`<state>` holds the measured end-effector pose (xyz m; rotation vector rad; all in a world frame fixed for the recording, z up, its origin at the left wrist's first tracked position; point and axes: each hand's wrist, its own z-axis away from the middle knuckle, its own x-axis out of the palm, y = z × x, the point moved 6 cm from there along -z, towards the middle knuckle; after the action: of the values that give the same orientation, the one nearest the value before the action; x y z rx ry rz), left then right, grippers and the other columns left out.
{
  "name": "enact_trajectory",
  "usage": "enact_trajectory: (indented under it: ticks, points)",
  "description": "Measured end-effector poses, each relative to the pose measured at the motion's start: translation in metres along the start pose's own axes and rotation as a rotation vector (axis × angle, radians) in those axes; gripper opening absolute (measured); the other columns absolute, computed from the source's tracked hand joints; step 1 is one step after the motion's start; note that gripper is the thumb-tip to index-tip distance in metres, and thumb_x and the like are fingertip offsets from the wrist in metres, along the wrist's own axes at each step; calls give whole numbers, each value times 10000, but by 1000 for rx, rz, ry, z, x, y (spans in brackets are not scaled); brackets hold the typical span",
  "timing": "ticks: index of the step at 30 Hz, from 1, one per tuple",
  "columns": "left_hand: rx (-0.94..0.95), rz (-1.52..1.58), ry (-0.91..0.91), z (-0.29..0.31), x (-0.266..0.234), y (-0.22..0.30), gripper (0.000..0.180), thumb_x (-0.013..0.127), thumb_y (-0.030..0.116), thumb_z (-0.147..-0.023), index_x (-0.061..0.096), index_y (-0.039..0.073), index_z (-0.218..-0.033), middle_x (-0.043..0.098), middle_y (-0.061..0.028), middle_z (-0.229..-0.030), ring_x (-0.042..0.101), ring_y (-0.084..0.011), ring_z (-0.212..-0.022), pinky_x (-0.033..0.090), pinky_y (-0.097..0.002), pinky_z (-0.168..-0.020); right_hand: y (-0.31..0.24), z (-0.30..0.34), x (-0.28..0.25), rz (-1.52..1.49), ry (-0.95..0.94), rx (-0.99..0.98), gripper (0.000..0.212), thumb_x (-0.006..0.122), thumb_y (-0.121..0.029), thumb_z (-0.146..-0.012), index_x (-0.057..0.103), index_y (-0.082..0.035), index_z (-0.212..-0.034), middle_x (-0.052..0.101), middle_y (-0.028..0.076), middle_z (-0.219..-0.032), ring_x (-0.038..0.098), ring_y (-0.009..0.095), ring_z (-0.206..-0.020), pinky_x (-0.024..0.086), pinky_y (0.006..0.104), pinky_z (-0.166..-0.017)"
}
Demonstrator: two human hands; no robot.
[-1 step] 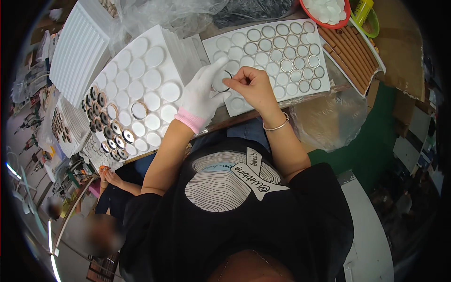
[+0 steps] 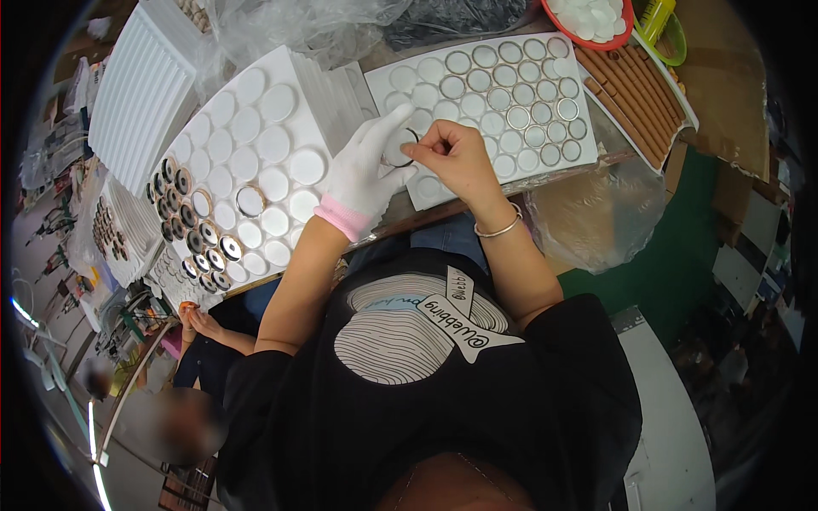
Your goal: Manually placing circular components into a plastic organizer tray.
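Between my hands is a round, pale disc with a dark metallic rim (image 2: 399, 153). My left hand (image 2: 362, 170), in a white glove with a pink cuff, holds it between thumb and fingers. My bare right hand (image 2: 460, 162) pinches its right edge with thumb and forefinger. Beneath and beyond the hands lies a white tray (image 2: 433, 194) with rows of round wells, many bearing similar thin rings. To the left, a stack of white trays (image 2: 328, 98) carries white discs in its top wells. Dark-centred metal rings (image 2: 230, 248) stand at that tray's left end.
A red bowl of white discs (image 2: 596, 19) and a green container (image 2: 673, 41) stand at the far right. Below them lie brown rods (image 2: 630, 94). Clear plastic (image 2: 273, 43) covers the back. At lower left, a co-worker's hands (image 2: 200, 322) hold something orange.
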<state>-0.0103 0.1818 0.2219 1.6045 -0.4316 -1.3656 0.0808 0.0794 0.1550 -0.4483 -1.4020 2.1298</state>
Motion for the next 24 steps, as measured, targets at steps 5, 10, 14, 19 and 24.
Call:
enact_trajectory:
  ticks: [5,10,14,19,24]
  points:
    - [107,23,-226,5,11,5,689,683,18,-716,438,160,-1344,559,-125,-1135,584,-317,-996,499,-372,-794,4,11,-6,88,134,-59,202,771,-83,-721,572,-53,-733,501,-47,-641,432,34,-598,337,209,-498]
    - [222,-29,-469,20,31,20,703,691,19,-722,422,148,-1358,557,-129,-1195,580,-312,-1042,511,-352,-815,33,21,3,-349,-293,94,187,704,-8,-723,586,-59,-858,536,-42,-676,476,33,-578,363,173,-497]
    - [131,-117,-274,22,11,25,686,689,57,-729,425,157,-1354,466,-116,-1321,572,-316,-1051,517,-360,-811,103,-26,-70,-139,209,206,157,758,-187,-772,637,-90,-797,567,-58,-687,521,48,-581,416,191,-454]
    - [-104,-164,136,44,-74,-19,506,680,49,-777,545,86,-1263,561,-94,-1232,608,-185,-998,517,-280,-711,150,-86,-120,470,522,60,229,796,-214,-690,683,-31,-769,643,37,-663,584,158,-572,477,301,-553]
    - [-286,-242,369,93,-146,-58,474,688,55,-791,559,68,-1247,583,-60,-1194,611,-100,-883,485,-220,-659,123,-92,-103,846,597,-227,294,828,-200,-646,634,-48,-806,574,69,-729,538,200,-613,454,319,-588]
